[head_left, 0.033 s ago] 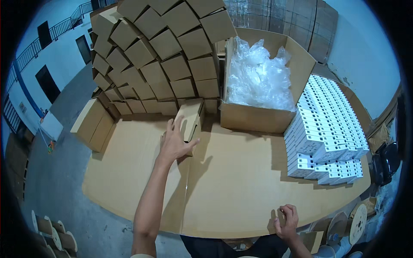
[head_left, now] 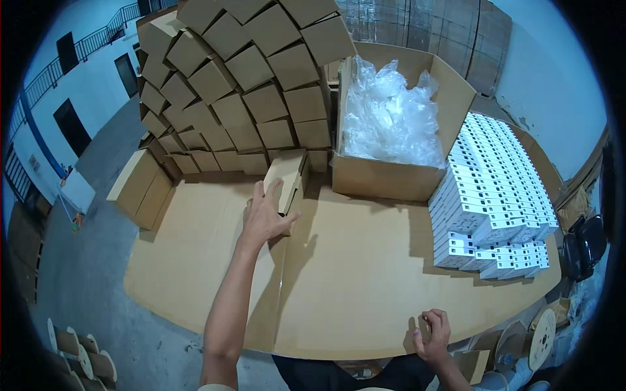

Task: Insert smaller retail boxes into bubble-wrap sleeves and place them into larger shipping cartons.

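Observation:
My left hand (head_left: 262, 218) is stretched over the near end of a brown cardboard box (head_left: 284, 174), its fingers spread and the thumb apart on the right. The palm covers part of the box, and whether the fingertips press on it is hard to see. This box lies lengthwise on the cardboard-covered table (head_left: 352, 274), in front of a tall stack of similar brown boxes (head_left: 254, 98). Close to the table's front edge, my right hand (head_left: 433, 335) is open and holds nothing, with its fingers loosely bent and the thumb apart.
A large open carton (head_left: 385, 179) of clear plastic bags (head_left: 394, 120) stands behind the table's middle. White boxes (head_left: 495, 195) are piled in rows at the right. More brown boxes (head_left: 143, 189) stand at the left edge. Spools (head_left: 541, 339) sit on the floor at lower right.

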Demonstrator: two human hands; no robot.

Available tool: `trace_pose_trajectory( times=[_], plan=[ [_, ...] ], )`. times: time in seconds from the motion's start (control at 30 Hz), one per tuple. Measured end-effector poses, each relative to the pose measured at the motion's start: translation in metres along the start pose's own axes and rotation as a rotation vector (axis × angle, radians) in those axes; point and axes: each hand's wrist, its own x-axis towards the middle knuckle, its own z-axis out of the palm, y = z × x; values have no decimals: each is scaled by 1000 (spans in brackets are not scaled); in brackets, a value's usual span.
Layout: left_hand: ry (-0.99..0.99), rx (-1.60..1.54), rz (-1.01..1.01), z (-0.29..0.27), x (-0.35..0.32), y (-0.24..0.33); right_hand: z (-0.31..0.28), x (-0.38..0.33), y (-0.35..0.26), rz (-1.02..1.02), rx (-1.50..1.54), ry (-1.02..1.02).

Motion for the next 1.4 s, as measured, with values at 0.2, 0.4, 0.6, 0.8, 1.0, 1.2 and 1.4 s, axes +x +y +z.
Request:
trace_pose_trajectory(
  times=[0.2, 0.4, 0.6, 0.8, 1.0, 1.2, 1.4],
  plan=[
    [58, -117, 48, 8, -11, -14, -1, 4, -3, -35, 61, -1],
    [66, -456, -3, 1, -44, 13, 16, 48, -40, -45, 268, -186],
    [151, -677, -137, 7, -86, -4, 42, 137, -104, -257, 379, -344],
    [145, -1247, -294, 43, -104, 6, 79, 197, -91, -359, 237, -198],
    [97, -1743, -556, 79, -111, -23, 97, 187, -82, -359, 189, -196],
    [270, -1528, -340, 77, -145, -11, 79, 206, -102, -260, 204, -121],
    [440, -232, 687, 51, -204, 31, 99, 268, -70, -254, 268, 30]
  ],
)
